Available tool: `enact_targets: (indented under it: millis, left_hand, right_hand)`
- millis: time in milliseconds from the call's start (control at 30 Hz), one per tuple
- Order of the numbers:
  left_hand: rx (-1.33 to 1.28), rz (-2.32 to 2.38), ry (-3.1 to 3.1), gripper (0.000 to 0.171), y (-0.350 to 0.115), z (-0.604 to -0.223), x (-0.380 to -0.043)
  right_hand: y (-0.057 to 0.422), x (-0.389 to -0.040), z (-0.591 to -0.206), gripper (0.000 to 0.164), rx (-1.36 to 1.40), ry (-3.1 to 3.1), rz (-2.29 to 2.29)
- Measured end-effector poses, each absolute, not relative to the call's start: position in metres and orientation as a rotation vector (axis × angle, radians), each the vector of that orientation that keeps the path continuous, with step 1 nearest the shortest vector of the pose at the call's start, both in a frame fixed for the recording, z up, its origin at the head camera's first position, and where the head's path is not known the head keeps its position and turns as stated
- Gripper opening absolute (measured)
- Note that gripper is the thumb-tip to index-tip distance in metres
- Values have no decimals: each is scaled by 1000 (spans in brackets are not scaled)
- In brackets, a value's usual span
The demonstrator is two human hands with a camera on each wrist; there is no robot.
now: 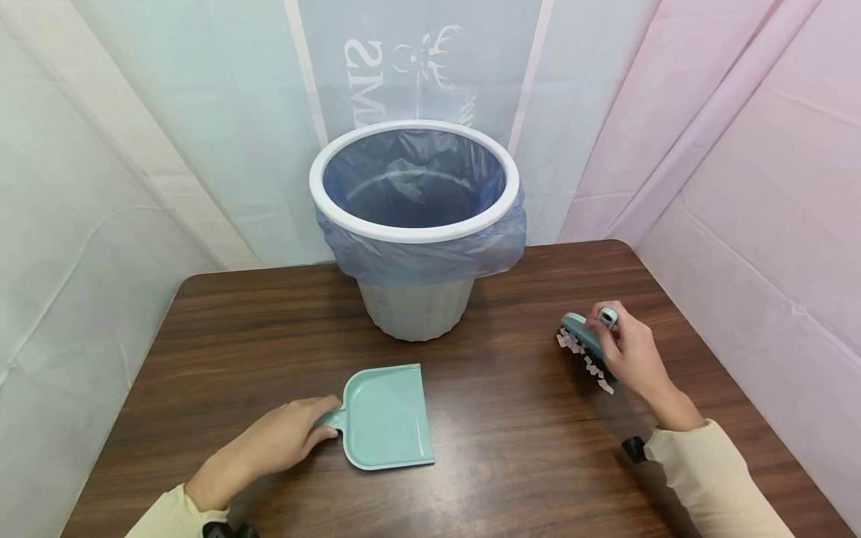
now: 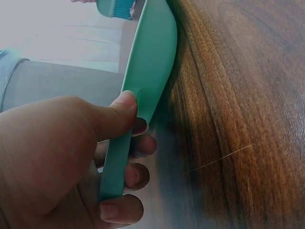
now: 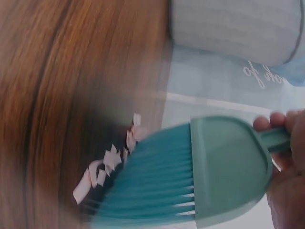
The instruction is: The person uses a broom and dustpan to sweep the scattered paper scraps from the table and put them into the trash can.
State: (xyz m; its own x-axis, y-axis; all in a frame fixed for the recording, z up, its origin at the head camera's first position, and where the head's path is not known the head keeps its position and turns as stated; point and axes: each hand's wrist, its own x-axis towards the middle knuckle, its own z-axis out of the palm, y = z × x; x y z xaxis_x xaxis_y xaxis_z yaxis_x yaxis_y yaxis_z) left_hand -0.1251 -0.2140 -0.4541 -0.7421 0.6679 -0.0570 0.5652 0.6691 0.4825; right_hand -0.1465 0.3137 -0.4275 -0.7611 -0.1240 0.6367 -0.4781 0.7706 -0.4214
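Cloth hangings [image 1: 222,134], pale, bluish to pinkish: enclosing the far, left and right sides; far panel bears white lettering and an antlered-head print.

Table [image 1: 511,463], dark brown wood grain, rounded far corners.

Waste bin [image 1: 417,310], light, ribbed, with white rim: upright at the far edge of the table, about mid-width. Fitted with a translucent blue liner [image 1: 430,261] folded outward over the top.

Sleeves, two, cream: right sleeve [image 1: 713,478] at near right, left sleeve [image 1: 168,515] at near left.

Dustpan [image 1: 386,418], pale green: on the near side of the bin, left of the table's middle; handle to the left, straight lip to the right. Whether its whole underside touches the wood cannot be told.

Brush [image 3: 228,167], green with teal bristles: right part of the table, well apart from the dustpan, bristles down among the scraps.

Left hand [image 1: 289,433]: closed about the dustpan handle, thumb on top, fingers curled beneath.

Right hand [image 1: 635,359]: fingers wrapped round the brush handle, whose end shows above the grip.

Paper scraps [image 3: 109,159], small, pale pinkish: a loose line along the bristles, on the brush's left and near side.
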Motion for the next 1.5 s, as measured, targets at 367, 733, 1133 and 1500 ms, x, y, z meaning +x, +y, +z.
enact_targets:
  millis: [367, 733, 1133, 1500]
  left_hand:
    - [999, 645, 2654, 27, -214, -453, -126]
    - [995, 639, 2655, 27, -214, -453, -126]
    - [1010, 637, 2662, 28, -213, -452, -125]
    - [1001, 640, 2654, 27, -213, -452, -125]
  right_hand:
    - [317, -127, -431, 38, 626, -2339, 911]
    - [284, -107, -425, 31, 485, -2338, 855]
    - [245, -97, -428, 22, 431, -2359, 747]
    - [218, -92, -426, 15, 414, -2331, 833]
